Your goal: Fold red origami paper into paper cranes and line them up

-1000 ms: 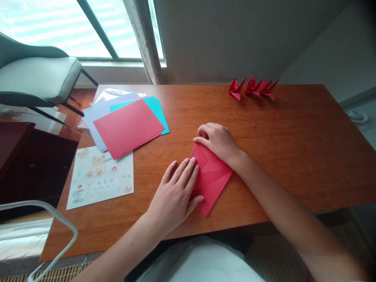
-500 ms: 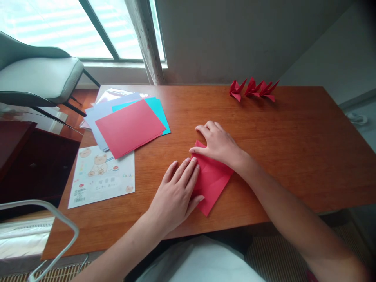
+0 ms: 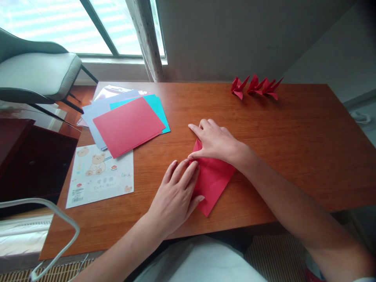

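Note:
A red sheet of origami paper (image 3: 213, 182), folded and creased, lies on the table near its front edge with one corner pointing at me. My left hand (image 3: 178, 192) rests flat over its left side, fingers stretched out and thumb on the paper. Across the upper part lies my right hand (image 3: 217, 141), its fingers spread and its thumb pressing on the paper's left edge close to my left fingertips. Both hands are open and press rather than grip. Part of the paper's left edge is hidden beneath the left fingers.
Three red folded paper cranes (image 3: 257, 87) stand at the table's back edge. On the left lies a stack of red, blue and lilac paper sheets (image 3: 129, 125), with a printed bear card (image 3: 101, 176) in front. A chair (image 3: 41, 72) stands beyond the table (image 3: 299, 156).
My right thumb has slid down along the paper's left edge toward the left fingertips, and the right index finger has stretched leftward. The left hand has barely moved.

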Demonstrator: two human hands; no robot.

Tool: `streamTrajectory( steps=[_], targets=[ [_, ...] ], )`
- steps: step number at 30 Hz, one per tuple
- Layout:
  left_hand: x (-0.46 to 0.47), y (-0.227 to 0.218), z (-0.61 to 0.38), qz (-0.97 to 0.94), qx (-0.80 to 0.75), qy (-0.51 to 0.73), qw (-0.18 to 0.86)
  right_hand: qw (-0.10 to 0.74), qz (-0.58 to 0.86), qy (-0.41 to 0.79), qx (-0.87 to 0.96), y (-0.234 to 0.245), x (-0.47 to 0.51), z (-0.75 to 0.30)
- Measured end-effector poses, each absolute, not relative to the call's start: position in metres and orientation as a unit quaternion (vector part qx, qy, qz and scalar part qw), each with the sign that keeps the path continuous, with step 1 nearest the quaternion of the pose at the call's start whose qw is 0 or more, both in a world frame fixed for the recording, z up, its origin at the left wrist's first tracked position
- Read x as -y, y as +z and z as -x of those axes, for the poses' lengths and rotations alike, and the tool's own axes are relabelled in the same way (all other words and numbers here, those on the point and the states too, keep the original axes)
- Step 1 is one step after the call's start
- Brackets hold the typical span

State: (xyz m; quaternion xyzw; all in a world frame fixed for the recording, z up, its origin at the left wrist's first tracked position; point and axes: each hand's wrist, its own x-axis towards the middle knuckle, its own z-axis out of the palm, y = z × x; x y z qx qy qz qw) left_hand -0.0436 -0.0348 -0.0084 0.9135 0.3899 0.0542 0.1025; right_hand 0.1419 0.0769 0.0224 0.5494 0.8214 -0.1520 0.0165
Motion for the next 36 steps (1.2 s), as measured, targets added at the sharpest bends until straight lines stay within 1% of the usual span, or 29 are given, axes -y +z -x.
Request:
streamTrajectory(
  steps=[7, 14, 21, 26, 29, 33, 36],
  targets=[
    [0.035, -0.009, 0.044, -0.910, -0.396, 0.069, 0.103, 0.021, -0.555, -0.148, -0.818, 0.024, -0.069, -0.135],
    [0.036, -0.007, 0.044, -0.910, -0.399, 0.059, 0.097, 0.012, -0.551, -0.181, -0.814, 0.019, -0.089, -0.145],
    [0.035, -0.007, 0.043, -0.909, -0.401, 0.061, 0.098, -0.028, -0.507, -0.251, -0.824, 0.010, -0.132, -0.162],
    [0.037, -0.009, 0.044, -0.908, -0.401, 0.068, 0.105, -0.049, -0.475, -0.291, -0.829, 0.009, -0.141, -0.170],
    [0.037, -0.010, 0.044, -0.908, -0.400, 0.070, 0.104, -0.041, -0.479, -0.269, -0.834, 0.010, -0.128, -0.165],
    [0.036, -0.010, 0.044, -0.909, -0.398, 0.069, 0.101, 0.002, -0.520, -0.180, -0.835, 0.014, -0.101, -0.151],
    [0.036, -0.010, 0.044, -0.909, -0.397, 0.071, 0.103, 0.006, -0.527, -0.185, -0.829, 0.017, -0.100, -0.149]
  ],
)
